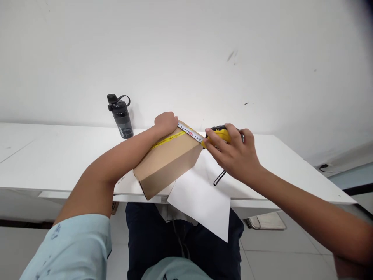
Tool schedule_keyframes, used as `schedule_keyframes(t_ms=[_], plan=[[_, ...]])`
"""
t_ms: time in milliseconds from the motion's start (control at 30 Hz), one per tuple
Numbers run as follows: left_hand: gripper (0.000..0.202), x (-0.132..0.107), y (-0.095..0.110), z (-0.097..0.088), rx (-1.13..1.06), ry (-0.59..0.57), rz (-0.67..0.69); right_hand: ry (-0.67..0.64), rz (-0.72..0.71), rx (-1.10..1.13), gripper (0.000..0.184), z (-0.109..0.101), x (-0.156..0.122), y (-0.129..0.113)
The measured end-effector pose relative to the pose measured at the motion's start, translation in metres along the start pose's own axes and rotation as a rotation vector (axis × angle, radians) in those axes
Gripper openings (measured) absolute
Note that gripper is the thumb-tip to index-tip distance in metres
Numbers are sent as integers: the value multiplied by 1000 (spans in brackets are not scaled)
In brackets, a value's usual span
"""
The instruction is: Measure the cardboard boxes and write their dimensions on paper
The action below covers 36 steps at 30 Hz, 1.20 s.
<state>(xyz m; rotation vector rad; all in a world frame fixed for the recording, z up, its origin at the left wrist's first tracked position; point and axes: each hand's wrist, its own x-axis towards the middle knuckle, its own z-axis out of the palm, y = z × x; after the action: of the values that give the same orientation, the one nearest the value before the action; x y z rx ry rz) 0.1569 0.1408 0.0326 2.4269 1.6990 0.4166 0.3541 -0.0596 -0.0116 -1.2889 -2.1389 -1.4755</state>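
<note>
A brown cardboard box [167,163] with yellow tape along its top lies on the white table [58,155], its near corner past the front edge. My left hand [165,121] is closed over the box's far corner, pinning the end of a tape measure blade [190,133]. The blade runs along the box's far top edge. My right hand [233,153] grips the yellow and black tape measure case [220,134] just off the box's right corner. A black wrist strap [219,178] hangs from the case.
A white sheet of paper [204,198] lies under the box and overhangs the table's front edge. A dark water bottle [121,116] stands at the back by the white wall. A black cable [326,168] lies at the far right.
</note>
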Motion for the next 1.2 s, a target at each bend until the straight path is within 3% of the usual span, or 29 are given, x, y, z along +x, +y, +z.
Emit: schedule_keyframes(t_ms=[200,400,600,767,933,1067,1133,1200], plan=[[44,-3,0,2,2,20,30,-68,-26,-15,37,2,5,-2],[42,-2,1,2,25,28,30,37,-48,-72,28,3,3,-4],[42,-1,0,1,8,17,32,-116,39,27,38,4,0,-6],[46,-1,-4,0,-34,-7,34,31,53,6,39,18,-6,2],[68,-2,-9,1,-117,-38,38,86,139,20,37,28,-12,16],[88,-1,-12,3,-255,-79,66,132,283,82,42,25,-26,31],[84,-1,-13,2,-285,-43,169,279,482,167,48,21,-36,34],[73,-4,-12,1,-271,29,361,446,788,359,54,15,-49,26]])
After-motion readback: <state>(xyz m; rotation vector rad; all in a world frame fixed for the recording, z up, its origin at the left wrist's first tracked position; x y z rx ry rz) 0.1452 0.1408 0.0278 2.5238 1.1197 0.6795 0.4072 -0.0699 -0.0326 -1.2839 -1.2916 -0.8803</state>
